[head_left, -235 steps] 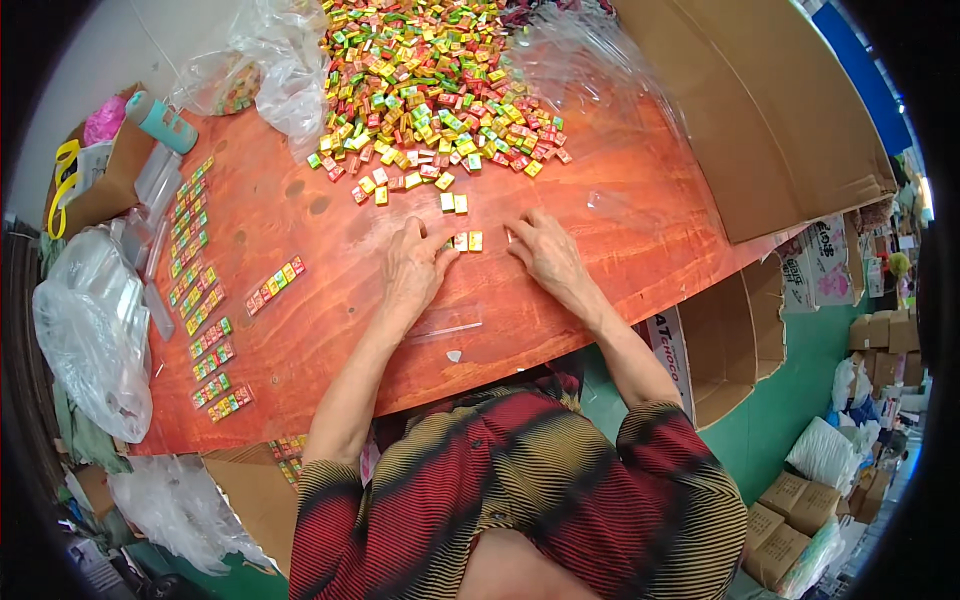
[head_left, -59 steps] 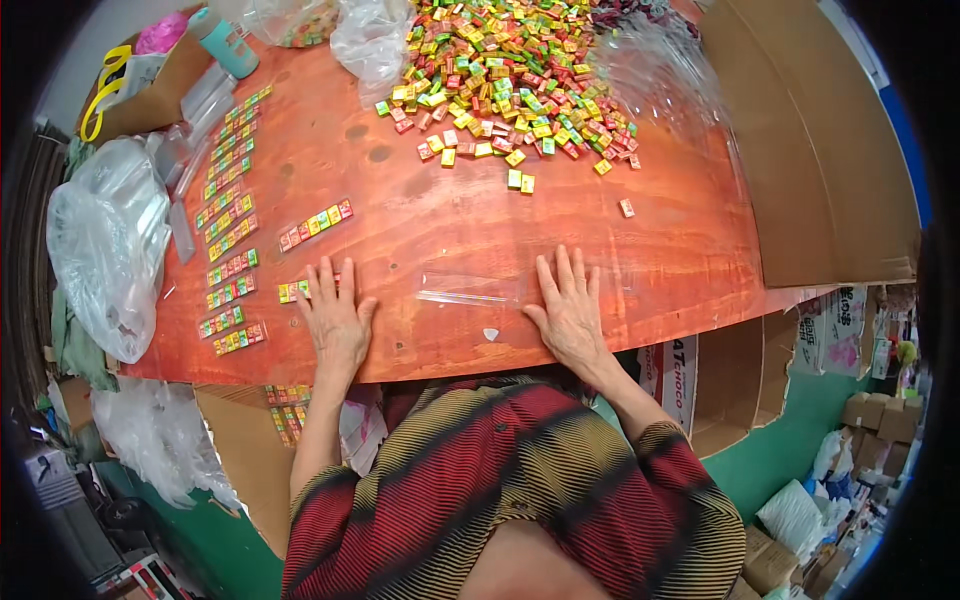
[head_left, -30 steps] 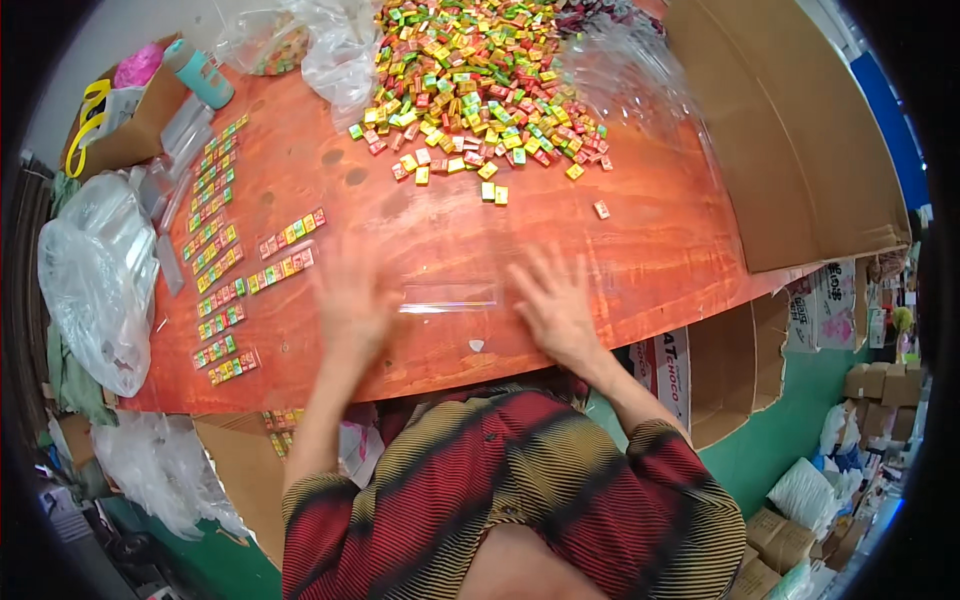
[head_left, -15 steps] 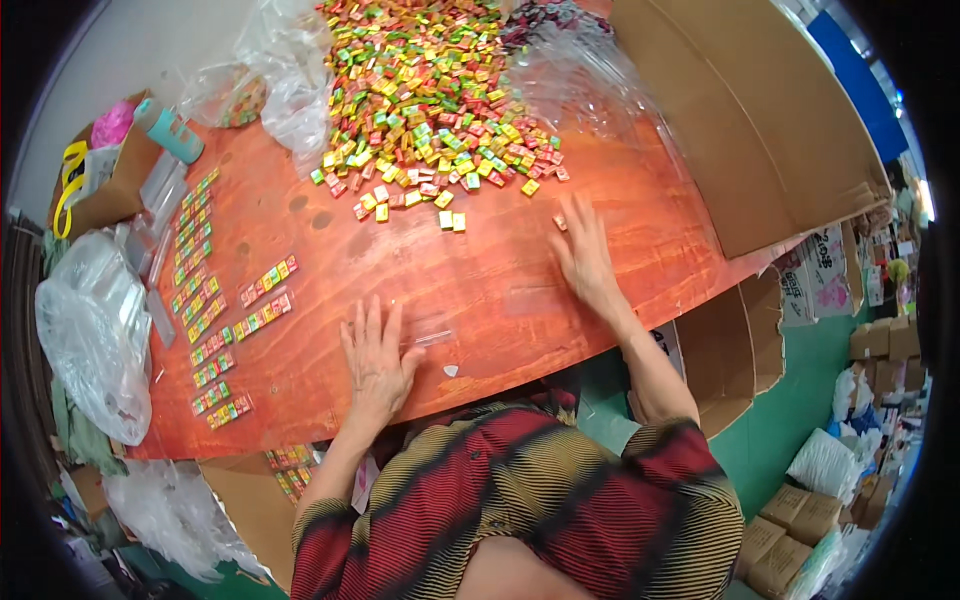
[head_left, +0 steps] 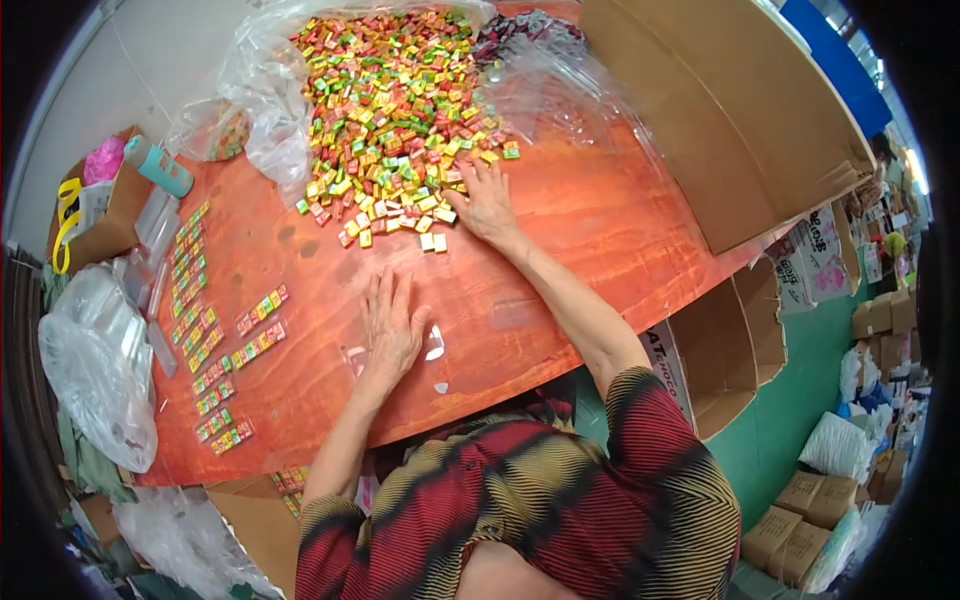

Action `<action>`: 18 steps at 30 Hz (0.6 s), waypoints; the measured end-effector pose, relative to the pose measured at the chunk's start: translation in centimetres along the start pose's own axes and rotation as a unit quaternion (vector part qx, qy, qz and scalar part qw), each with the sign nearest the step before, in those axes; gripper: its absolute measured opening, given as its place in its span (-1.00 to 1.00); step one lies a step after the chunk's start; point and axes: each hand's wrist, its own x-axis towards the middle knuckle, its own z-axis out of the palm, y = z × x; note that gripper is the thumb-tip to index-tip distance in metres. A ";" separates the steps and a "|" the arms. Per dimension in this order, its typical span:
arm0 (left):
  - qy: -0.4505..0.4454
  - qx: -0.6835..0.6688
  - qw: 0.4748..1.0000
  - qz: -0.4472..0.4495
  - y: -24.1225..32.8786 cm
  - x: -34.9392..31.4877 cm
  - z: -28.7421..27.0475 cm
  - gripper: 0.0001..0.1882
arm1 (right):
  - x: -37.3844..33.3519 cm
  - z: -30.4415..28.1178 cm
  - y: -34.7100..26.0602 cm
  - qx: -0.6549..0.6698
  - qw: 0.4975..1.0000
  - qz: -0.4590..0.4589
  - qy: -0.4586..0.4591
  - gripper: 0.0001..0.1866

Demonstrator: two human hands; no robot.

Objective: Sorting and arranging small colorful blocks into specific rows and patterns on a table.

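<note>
A big heap of small red, yellow and green boxes [head_left: 385, 110] covers the far middle of the table. My right hand [head_left: 487, 208] lies against the heap's near right edge, fingers stretched and touching the boxes there. Nearer to me, my left hand [head_left: 392, 328] rests flat with its fingers spread, over or beside a clear plastic piece [head_left: 434, 343] that glints at its thumb side. Just in front of the heap, two yellow boxes [head_left: 433, 242] stand side by side between the hands. To the left lie short strips of the same boxes [head_left: 258, 343], set in rows.
The red wooden table [head_left: 600, 250] carries a large cardboard box [head_left: 730, 120] at its right. Clear plastic bags [head_left: 275, 110] flank the heap. At the left are a carton [head_left: 120, 210], a teal bottle [head_left: 160, 167] and a bulging clear bag [head_left: 95, 360]. An open carton [head_left: 715, 350] stands below right.
My right hand has swept left and away from me to the heap, and the loose boxes at its right edge are now pushed in. My left hand has shifted slightly forward.
</note>
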 end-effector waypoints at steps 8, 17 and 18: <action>0.080 0.005 0.997 -0.018 -1.6 2.5 -1.2 -0.47 | 0.6 -1.2 -2.1 0.035 0.991 -0.068 -0.106 -0.56; 0.100 0.021 0.994 -0.034 -3.5 5.5 -1.1 -0.53 | -4.7 -3.2 -6.8 0.057 0.985 -0.106 -0.123 -0.76; 0.116 0.000 0.993 0.001 -3.4 5.6 -0.7 -0.56 | -5.0 -2.4 -7.1 0.026 0.981 -0.134 -0.136 -0.76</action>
